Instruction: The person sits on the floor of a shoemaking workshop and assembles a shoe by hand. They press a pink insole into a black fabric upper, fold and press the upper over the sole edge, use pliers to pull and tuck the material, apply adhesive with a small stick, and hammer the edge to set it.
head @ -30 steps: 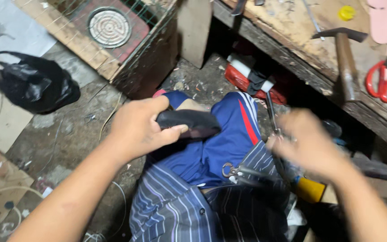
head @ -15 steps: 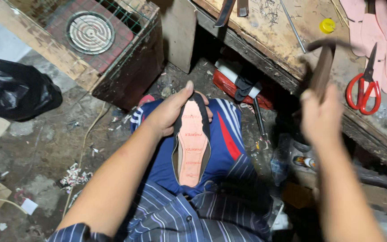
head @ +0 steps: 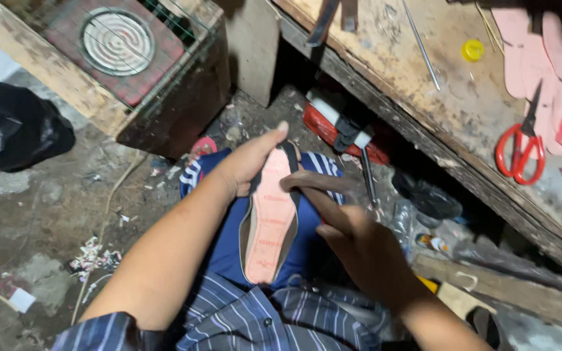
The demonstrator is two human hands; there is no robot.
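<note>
Head view, step: the left hand is pinning a dark shoe with a salmon-pink insole sole-up on the lap at frame centre, fingers wrapped over its toe end.
Right hand: the right hand is gripping a brown wooden hammer handle, fingers closed around it, the head resting on the insole.
Next move, as I judge it: calling for a steady hold and thumb kept aside.
Around: red-handled scissors are lying on the worn wooden workbench at upper right; a round coil heater is sitting at upper left.

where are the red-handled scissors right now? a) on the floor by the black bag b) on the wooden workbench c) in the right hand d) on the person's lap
b: the red-handled scissors lie on the wooden workbench at upper right, away from both hands; the right hand grips a hammer over the pink-soled shoe on the lap.
</note>
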